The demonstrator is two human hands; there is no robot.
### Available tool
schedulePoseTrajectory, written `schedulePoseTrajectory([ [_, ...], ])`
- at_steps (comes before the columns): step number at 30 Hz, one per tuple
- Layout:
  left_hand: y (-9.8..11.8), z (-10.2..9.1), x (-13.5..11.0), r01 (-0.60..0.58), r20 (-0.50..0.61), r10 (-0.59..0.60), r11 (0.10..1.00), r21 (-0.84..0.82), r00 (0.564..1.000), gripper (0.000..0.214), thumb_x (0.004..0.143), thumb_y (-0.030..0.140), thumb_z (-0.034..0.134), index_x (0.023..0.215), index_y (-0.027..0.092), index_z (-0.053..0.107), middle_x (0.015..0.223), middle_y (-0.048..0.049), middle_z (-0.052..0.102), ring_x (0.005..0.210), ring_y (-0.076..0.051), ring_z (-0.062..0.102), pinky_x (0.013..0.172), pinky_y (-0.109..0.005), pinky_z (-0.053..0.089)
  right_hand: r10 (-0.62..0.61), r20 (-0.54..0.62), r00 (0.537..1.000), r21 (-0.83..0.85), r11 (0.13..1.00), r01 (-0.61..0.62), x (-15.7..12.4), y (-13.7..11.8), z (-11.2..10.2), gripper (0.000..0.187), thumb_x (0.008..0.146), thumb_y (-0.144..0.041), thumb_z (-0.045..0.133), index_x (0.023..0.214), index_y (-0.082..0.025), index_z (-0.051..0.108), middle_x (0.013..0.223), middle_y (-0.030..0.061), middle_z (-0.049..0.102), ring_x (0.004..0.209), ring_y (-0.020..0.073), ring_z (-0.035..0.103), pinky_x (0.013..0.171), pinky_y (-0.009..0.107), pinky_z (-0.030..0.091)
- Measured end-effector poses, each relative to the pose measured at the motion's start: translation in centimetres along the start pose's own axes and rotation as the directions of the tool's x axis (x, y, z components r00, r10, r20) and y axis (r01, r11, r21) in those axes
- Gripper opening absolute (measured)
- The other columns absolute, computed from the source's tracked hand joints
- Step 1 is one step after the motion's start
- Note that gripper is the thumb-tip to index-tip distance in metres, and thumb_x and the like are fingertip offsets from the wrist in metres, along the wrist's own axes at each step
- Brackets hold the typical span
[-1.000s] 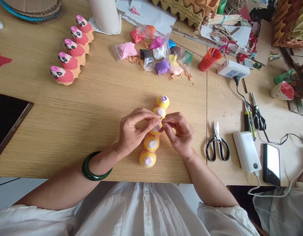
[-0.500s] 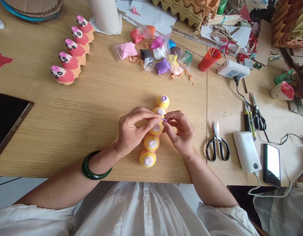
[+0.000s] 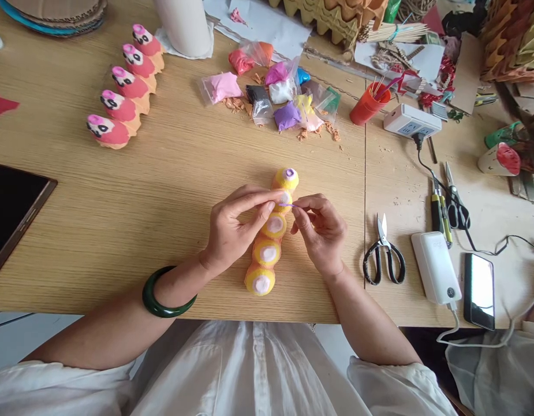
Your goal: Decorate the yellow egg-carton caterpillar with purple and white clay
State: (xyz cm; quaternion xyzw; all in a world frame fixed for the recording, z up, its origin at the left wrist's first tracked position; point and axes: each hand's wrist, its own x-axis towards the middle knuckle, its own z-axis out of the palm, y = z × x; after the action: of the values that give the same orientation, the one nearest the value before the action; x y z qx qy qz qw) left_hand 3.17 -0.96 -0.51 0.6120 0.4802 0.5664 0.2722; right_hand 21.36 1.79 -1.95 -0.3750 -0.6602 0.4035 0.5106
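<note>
A yellow and orange caterpillar figure (image 3: 267, 252) made of egg-carton cups lies on the wooden table (image 3: 163, 190), each cup topped with a pale disc. My left hand (image 3: 234, 228) and my right hand (image 3: 321, 231) meet above its second cup. Between their pinched fingertips stretches a thin purple strip of clay (image 3: 288, 205). Both hands are closed in a pinch on it. A green bangle (image 3: 163, 297) sits on my left wrist.
Bags of coloured clay (image 3: 284, 95) lie farther back. A row of pink carton figures (image 3: 126, 92) stands at the left, beside a dark tablet (image 3: 11, 214). Scissors (image 3: 383, 254), a power bank (image 3: 435, 268), a phone (image 3: 478, 292), a red cup (image 3: 366, 107) and a power strip (image 3: 411, 121) lie at the right.
My hands have drawn slightly apart and risen toward the second cup, and the purple clay strip now shows stretched between the fingertips.
</note>
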Motion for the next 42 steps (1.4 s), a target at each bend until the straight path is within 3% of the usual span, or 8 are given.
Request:
schedulePoseTrajectory([
  [5,0.0,0.0,0.0,-0.064,0.028,0.064,0.998,-0.002,0.998,0.022,0.103,0.018,0.071,0.12,0.026,0.083,0.113,-0.0029,0.083,0.101,-0.013,0.079,0.092,-0.023,0.064,0.024,0.035,0.999,-0.008,1.0,-0.024,0.0,-0.2,0.0,0.011,0.104,-0.035,0.07,0.104,-0.024,0.072,0.098,0.0018,0.073,0.078,0.0105,0.069,0.059,0.022,0.06],
  [15,0.2,0.1,0.1,0.0,0.041,0.003,0.998,-0.066,0.999,0.015,0.101,0.019,0.073,0.108,0.027,0.085,0.101,-0.0007,0.082,0.093,-0.012,0.076,0.085,-0.023,0.062,0.043,0.093,0.995,0.024,0.999,-0.045,0.1,-0.4,0.1,0.01,0.103,-0.033,0.07,0.107,-0.025,0.072,0.098,0.0018,0.073,0.078,0.0107,0.069,0.059,0.022,0.06],
  [19,0.4,0.3,0.0,0.076,0.027,-0.073,0.99,-0.123,0.997,0.01,0.1,0.023,0.074,0.102,0.024,0.084,0.098,-0.0014,0.082,0.087,-0.012,0.077,0.077,-0.021,0.063,0.085,0.088,0.992,0.021,0.996,-0.087,0.0,-0.6,0.0,0.021,0.102,-0.033,0.071,0.122,-0.026,0.069,0.1,0.0026,0.073,0.084,0.0128,0.07,0.06,0.023,0.059],
  [25,0.8,0.4,-0.1,0.231,0.03,-0.23,0.948,-0.22,0.973,0.014,0.099,0.034,0.077,0.101,0.022,0.084,0.097,-0.0018,0.083,0.072,-0.012,0.079,0.069,-0.021,0.065,0.01,0.053,0.999,-0.047,0.999,-0.008,0.3,-1.1,0.1,0.007,0.102,-0.02,0.068,0.105,-0.026,0.071,0.101,0.0012,0.074,0.087,0.0118,0.069,0.067,0.025,0.059],
  [32,1.1,0.3,0.0,0.344,0.086,-0.333,0.896,-0.282,0.939,0.016,0.096,0.036,0.08,0.1,0.021,0.085,0.095,-0.0019,0.084,0.074,-0.012,0.08,0.072,-0.021,0.066,-0.01,0.054,0.998,-0.013,1.0,0.011,0.1,-0.9,-0.1,0.005,0.103,-0.023,0.069,0.107,-0.025,0.072,0.104,0.0021,0.075,0.091,0.0135,0.071,0.064,0.025,0.061],
  [42,0.8,0.3,-0.2,0.404,0.138,-0.379,0.868,-0.289,0.915,0.031,0.095,0.048,0.081,0.105,0.019,0.084,0.1,-0.0065,0.086,0.077,-0.018,0.083,0.075,-0.028,0.07,-0.031,0.077,0.997,-0.014,0.999,0.033,0.1,-1.1,-0.2,0.012,0.105,-0.024,0.065,0.112,-0.025,0.075,0.109,0.0055,0.075,0.092,0.0153,0.074,0.066,0.028,0.065],
])
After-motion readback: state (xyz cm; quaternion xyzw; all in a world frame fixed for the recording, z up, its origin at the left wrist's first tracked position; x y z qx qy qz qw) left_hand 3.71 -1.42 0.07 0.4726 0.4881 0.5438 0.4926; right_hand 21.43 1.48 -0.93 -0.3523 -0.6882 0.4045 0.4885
